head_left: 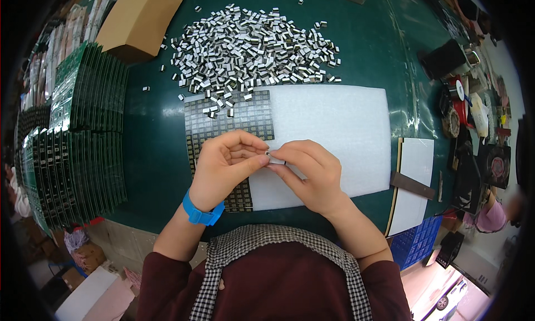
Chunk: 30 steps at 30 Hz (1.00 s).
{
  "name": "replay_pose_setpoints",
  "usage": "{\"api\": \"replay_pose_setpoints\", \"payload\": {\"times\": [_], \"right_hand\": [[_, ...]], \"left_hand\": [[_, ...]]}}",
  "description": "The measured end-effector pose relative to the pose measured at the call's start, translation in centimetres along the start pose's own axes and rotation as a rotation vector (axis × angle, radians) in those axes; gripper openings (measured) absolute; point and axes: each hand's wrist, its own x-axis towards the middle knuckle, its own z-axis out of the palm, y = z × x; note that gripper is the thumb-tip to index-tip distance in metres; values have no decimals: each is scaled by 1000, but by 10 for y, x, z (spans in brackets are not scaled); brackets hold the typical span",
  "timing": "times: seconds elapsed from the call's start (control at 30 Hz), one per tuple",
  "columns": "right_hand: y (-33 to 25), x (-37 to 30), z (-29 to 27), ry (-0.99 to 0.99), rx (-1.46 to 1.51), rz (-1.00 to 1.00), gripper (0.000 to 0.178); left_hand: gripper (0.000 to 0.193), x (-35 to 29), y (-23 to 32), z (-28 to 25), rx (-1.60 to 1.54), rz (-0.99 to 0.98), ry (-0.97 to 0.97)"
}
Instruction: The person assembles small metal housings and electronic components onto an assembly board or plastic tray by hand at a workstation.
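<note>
My left hand and my right hand meet at their fingertips over the table, both pinching one small black-and-silver component. Under them lies a dark panel of small circuit boards, partly hidden by my left hand. A white foam sheet lies next to it on the right. Behind the panel is a large heap of several loose small components. A blue wristband is on my left wrist.
Fanned stacks of green circuit boards fill the left side of the green mat. A cardboard box stands at the back left. A white card with a dark strip lies right. Tape rolls and tools crowd the far right.
</note>
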Motion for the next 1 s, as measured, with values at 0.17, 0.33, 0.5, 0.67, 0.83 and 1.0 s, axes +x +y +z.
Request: {"api": "replay_pose_setpoints", "payload": {"times": [0.17,0.33,0.5,0.67,0.83,1.0], "right_hand": [[-1,2,-4,18,85,63,19],[-1,3,-4,7,83,39,18],[-2,2,-4,-6,117,67,18],[-1,0,-6,-49,202,191,17],[1,0,-7,-38,246,162,16],[1,3,-11,-91,247,154,17]], "left_hand": [[21,-1,-3,0,-62,17,-43],[23,-2,-5,3,-37,68,-9],[23,-3,-5,6,-13,74,10],[21,-5,-6,10,101,209,58],[20,-4,-8,5,79,161,10],[19,-5,-6,4,52,154,-5]]}}
